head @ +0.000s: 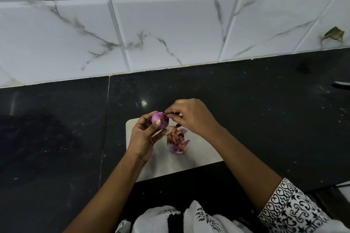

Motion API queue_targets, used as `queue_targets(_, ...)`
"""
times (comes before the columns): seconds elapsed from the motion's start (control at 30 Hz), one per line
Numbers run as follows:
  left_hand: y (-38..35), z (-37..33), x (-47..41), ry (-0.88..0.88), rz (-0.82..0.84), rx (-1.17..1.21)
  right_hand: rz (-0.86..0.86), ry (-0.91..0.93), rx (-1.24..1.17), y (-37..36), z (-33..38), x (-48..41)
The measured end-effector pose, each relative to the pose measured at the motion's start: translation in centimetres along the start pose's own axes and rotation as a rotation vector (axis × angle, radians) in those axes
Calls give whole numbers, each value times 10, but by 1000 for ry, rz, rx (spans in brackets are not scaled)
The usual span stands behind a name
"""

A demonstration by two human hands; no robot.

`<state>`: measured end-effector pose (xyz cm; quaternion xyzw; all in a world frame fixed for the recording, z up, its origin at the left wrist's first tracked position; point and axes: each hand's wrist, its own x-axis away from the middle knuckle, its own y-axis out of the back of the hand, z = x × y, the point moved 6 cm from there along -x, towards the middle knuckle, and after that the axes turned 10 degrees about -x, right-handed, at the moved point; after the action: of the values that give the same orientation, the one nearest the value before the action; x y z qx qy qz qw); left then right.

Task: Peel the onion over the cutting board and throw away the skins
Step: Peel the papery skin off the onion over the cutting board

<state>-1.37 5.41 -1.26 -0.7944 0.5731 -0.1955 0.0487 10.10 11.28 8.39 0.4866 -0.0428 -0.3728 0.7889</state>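
Your left hand (144, 138) cups the smooth, round purple onion (160, 120) above the pale, rounded-corner cutting board (170, 168). Papery brown and purple skins (177, 139) lie heaped on the board. Your right hand (191, 115) pinches a thin flake at the onion's top.

Purple onion (160, 120), mostly peeled, held above white cutting board (198, 155) bearing skins (176, 138).

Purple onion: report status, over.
Left hand gripping small purple onion; right hand pinching skin at its top. Peeled skins on white cutting board. Nothing obstructing.
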Motion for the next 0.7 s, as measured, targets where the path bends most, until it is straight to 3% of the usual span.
queue_targets(0.1, 1, -2, -2, -7, -10, -61, 172, 147, 290, -9, 7, -3)
queue_targets(0.2, 2, -2, -2, -7, -7, -98, 239, 236, 368, -14, 13, -5)
queue_targets(0.53, 5, -11, 3, -155, 3, -206, -28, -8, -49, -15, -5, -2)
queue_targets(0.7, 2, -27, 8, -416, -31, -457, -15, -71, 10, -17, -5, -2)
